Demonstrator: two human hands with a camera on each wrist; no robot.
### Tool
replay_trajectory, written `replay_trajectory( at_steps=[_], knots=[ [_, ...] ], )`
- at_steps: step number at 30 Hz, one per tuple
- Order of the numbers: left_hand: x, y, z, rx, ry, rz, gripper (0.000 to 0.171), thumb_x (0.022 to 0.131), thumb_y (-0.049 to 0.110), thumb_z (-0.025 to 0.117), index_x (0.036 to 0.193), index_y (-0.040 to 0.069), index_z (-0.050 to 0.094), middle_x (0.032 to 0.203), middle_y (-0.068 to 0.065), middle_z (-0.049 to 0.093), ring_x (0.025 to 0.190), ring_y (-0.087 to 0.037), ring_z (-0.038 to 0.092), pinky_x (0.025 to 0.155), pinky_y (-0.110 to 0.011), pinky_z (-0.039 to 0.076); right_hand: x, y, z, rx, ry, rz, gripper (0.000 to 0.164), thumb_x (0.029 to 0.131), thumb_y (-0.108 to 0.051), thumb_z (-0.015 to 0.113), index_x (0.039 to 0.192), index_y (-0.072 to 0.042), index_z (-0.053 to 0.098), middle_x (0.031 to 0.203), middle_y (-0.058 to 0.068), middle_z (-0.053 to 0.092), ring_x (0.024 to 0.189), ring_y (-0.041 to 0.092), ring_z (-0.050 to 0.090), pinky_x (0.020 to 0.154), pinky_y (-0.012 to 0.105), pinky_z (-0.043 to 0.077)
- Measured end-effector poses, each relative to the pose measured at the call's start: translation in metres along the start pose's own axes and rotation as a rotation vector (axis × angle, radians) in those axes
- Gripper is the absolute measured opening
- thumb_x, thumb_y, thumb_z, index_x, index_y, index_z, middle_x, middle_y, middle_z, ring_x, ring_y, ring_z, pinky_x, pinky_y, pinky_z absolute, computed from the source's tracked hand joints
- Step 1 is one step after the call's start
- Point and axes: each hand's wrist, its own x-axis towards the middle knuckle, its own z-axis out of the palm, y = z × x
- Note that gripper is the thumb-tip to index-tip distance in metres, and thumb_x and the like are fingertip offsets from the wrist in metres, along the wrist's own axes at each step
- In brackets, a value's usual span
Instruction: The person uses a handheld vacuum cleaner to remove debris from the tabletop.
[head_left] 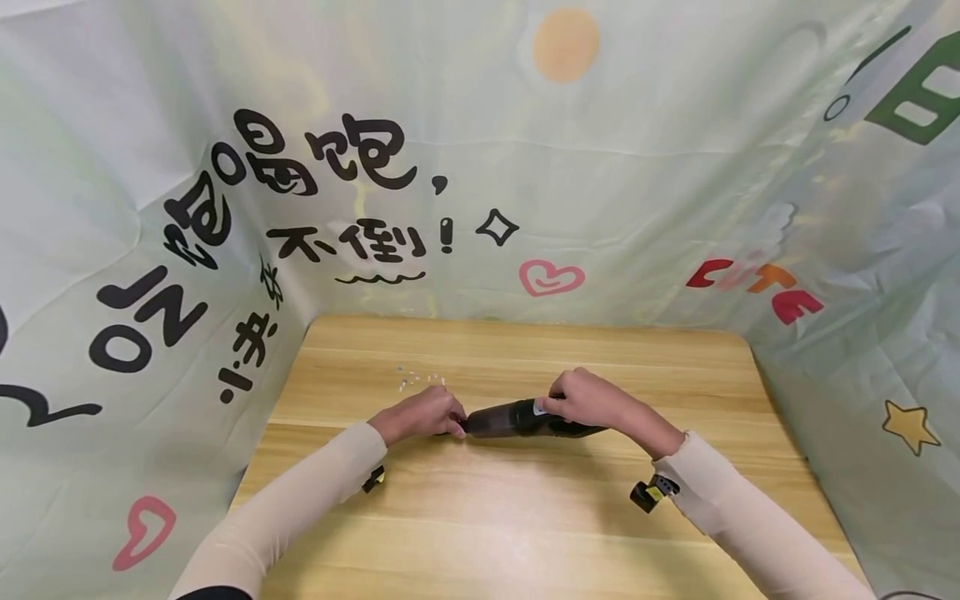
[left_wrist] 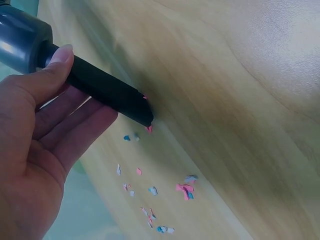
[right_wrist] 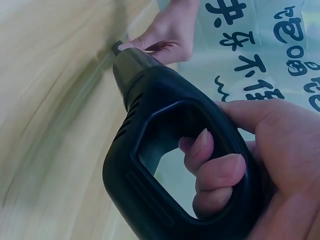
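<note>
A black handheld vacuum cleaner (head_left: 495, 421) with a smoky dust cup is held low over the wooden table. My right hand (head_left: 588, 397) grips its loop handle (right_wrist: 240, 165), fingers curled through the opening in the right wrist view. At the other end my left hand (head_left: 426, 413) holds the flat black nozzle (left_wrist: 102, 85) between thumb and fingers. Small pink, blue and white paper scraps (left_wrist: 186, 190) lie scattered on the tabletop beyond the nozzle. A pink bit (left_wrist: 149, 128) sits right at the nozzle's tip. In the head view the left hand mostly hides the nozzle.
The light wooden table (head_left: 525, 517) has rounded far corners. Pale printed cloth (head_left: 480, 167) with black lettering, hearts and a star hangs behind it and on both sides. Each wrist carries a small black device (head_left: 647, 496).
</note>
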Motion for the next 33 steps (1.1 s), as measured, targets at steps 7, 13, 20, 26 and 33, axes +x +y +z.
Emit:
replay_trajectory(
  at_steps=[7,13,20,26,33],
  knots=[
    [0.002,-0.001,-0.004,-0.031,-0.014,0.024,0.014,0.094,0.022,0.077,0.089,0.009,0.081,0.075,-0.004,0.076,0.053,0.004,0.043,0.055,-0.013,0.041,0.004,-0.003,-0.003,-0.046,0.015,0.013,0.052,0.105,-0.032,0.061,0.056,-0.020,0.050,0.049,-0.011,0.033,0.044,0.006,0.030,0.053,0.021,0.033],
    [0.006,-0.003,-0.007,-0.017,-0.016,0.017,0.015,0.094,0.023,0.077,0.091,0.009,0.081,0.079,-0.002,0.078,0.055,0.004,0.048,0.059,-0.015,0.047,0.007,-0.001,-0.006,-0.035,0.011,0.024,0.052,0.106,-0.032,0.061,0.056,-0.020,0.051,0.049,-0.010,0.038,0.044,0.007,0.033,0.053,0.022,0.035],
    [0.014,-0.007,-0.010,-0.005,-0.007,-0.007,0.014,0.095,0.023,0.076,0.098,0.011,0.083,0.089,0.000,0.081,0.067,-0.002,0.065,0.070,-0.019,0.056,0.011,0.009,-0.011,-0.017,0.005,0.033,0.044,0.106,-0.033,0.060,0.069,-0.011,0.072,0.053,0.002,0.061,0.047,0.009,0.051,0.056,0.025,0.042],
    [0.019,-0.008,-0.014,-0.026,-0.036,-0.034,0.015,0.096,0.023,0.075,0.100,0.011,0.083,0.090,0.000,0.081,0.067,-0.006,0.066,0.064,-0.017,0.052,0.016,0.018,-0.012,-0.004,0.003,0.036,0.041,0.106,-0.033,0.060,0.074,-0.011,0.076,0.055,0.004,0.065,0.051,0.011,0.059,0.055,0.025,0.042],
    [0.028,-0.012,-0.016,-0.004,-0.047,-0.048,0.016,0.096,0.025,0.075,0.099,0.012,0.083,0.088,0.001,0.079,0.064,-0.001,0.056,0.065,-0.018,0.049,0.018,0.024,-0.014,-0.004,0.011,0.057,0.044,0.105,-0.032,0.061,0.069,-0.010,0.073,0.052,0.002,0.061,0.045,0.009,0.046,0.055,0.026,0.039]
  ],
)
